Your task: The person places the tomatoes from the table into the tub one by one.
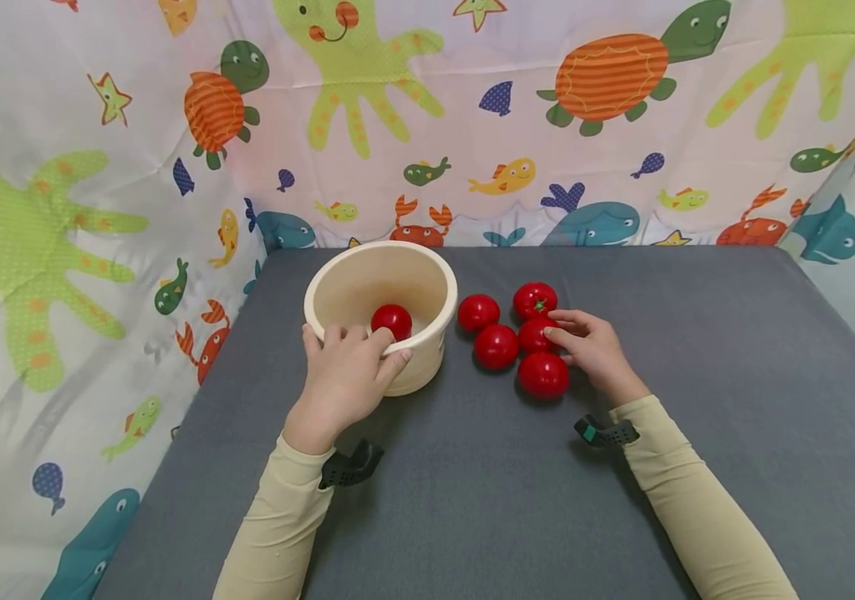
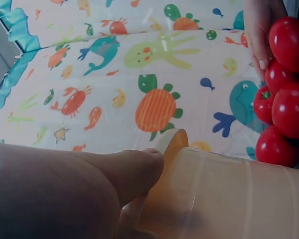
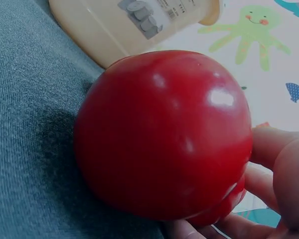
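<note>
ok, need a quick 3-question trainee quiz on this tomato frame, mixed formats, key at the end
1. How many tomatoes lie on the grey table outside the bowl?
2. True or false: the bowl holds no tomato.
3. Which hand grips the bowl's rim? A) the left hand B) the right hand C) both hands

Key
1. Five; they sit clustered just right of the bowl, such as the nearest tomato.
2. False; one tomato in the bowl is visible.
3. A; the left hand curls over the near rim, while the right hand has its fingers on the middle tomato of the cluster.
</note>
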### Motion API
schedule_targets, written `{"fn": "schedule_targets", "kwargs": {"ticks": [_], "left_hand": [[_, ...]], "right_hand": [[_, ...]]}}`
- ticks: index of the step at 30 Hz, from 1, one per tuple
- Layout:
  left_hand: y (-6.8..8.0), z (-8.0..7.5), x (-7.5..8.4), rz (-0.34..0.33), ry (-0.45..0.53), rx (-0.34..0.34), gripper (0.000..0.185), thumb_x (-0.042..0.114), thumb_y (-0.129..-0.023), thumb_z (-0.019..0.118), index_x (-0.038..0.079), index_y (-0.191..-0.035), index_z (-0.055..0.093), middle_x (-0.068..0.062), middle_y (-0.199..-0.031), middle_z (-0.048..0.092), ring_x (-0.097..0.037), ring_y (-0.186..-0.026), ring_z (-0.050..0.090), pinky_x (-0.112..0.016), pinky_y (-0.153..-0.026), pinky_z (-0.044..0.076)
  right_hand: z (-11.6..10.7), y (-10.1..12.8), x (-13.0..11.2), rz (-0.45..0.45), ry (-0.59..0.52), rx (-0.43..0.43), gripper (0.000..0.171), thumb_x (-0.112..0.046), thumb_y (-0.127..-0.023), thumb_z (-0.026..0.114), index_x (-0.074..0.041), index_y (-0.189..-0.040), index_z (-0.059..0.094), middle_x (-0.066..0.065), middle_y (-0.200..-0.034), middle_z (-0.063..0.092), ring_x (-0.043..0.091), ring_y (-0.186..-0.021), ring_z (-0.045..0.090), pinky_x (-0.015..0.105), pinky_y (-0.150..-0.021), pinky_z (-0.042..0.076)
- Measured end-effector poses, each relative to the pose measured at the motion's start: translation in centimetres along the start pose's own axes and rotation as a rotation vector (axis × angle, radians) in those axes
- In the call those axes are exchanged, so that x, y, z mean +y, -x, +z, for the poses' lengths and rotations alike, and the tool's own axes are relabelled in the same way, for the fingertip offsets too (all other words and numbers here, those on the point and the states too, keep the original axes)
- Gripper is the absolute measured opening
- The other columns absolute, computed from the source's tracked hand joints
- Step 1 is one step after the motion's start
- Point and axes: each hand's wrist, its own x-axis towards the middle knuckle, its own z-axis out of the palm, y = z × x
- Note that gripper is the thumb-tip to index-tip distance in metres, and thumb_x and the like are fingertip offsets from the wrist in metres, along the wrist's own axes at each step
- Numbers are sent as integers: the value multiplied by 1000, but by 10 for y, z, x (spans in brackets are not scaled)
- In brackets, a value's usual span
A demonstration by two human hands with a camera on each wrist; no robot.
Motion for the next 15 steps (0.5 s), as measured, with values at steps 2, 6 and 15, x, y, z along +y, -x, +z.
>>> {"fn": "schedule_targets", "kwargs": {"ticks": [2, 6, 15], "left_hand": [[0, 0, 0, 0, -5, 0, 28, 44, -100, 59, 17, -104, 67, -13, -98, 63, -42, -114, 51, -79, -113, 9], [0, -1, 1, -3, -6, -4, 29, 44, -100, 59, 17, -104, 66, -13, -98, 63, -42, -114, 50, -79, -113, 8], [0, -1, 1, 0, -4, -5, 28, 43, -100, 59, 17, -105, 67, -13, -97, 63, -41, -113, 51, -78, -113, 8]], "right_hand": [[0, 0, 0, -5, 10, 1, 56, -31, -100, 64, -7, -148, 50, 25, -146, 52, 23, -108, 57, 19, -74, 57], [1, -1, 1, -19, 34, 15, 55, -31, -99, 65, -7, -146, 51, 25, -144, 53, 20, -104, 57, 20, -72, 57], [5, -2, 3, -53, 54, 45, 52, -28, -97, 67, -7, -143, 55, 25, -140, 56, 24, -110, 56, 21, -70, 56]]}}
